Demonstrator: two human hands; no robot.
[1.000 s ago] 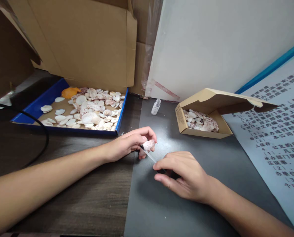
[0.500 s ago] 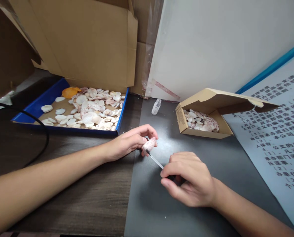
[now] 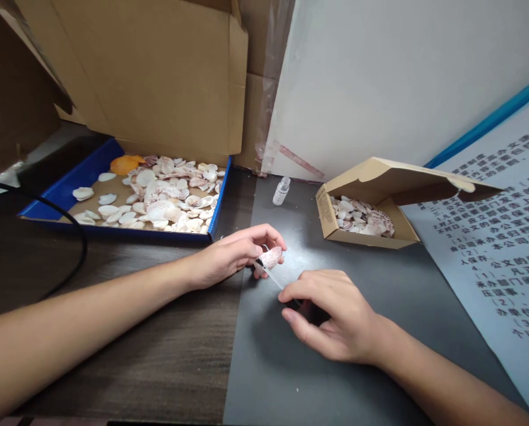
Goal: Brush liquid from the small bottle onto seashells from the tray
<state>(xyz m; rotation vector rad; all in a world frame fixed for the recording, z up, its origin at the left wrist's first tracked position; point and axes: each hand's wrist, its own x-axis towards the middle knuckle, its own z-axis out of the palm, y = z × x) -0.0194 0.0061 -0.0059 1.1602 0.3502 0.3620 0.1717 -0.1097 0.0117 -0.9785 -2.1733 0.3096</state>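
Note:
Between its thumb and fingers, my left hand (image 3: 242,251) holds a pinkish-white ribbed shell (image 3: 272,258) above the grey mat. My right hand (image 3: 331,313) is closed on the dark handle of a small brush (image 3: 272,277), whose thin clear stem points up and left. The dark brush tip touches or nearly touches the shell beside my left thumb. A small clear glass bottle (image 3: 281,192) without a cap stands upright behind my hands. The blue box (image 3: 215,207) at the left holds several white and patterned shells and one orange shell.
An open cardboard box (image 3: 371,238) with more shells stands at the right. Beside it lies a large printed sheet (image 3: 481,260). A black cable (image 3: 84,236) curves over the dark wooden table (image 3: 167,355) at the left. A white panel (image 3: 380,77) rises at the back.
My right hand and the brush have moved slightly left, and the brush tip now lies nearer my left thumb. The shell has turned a little in my left hand.

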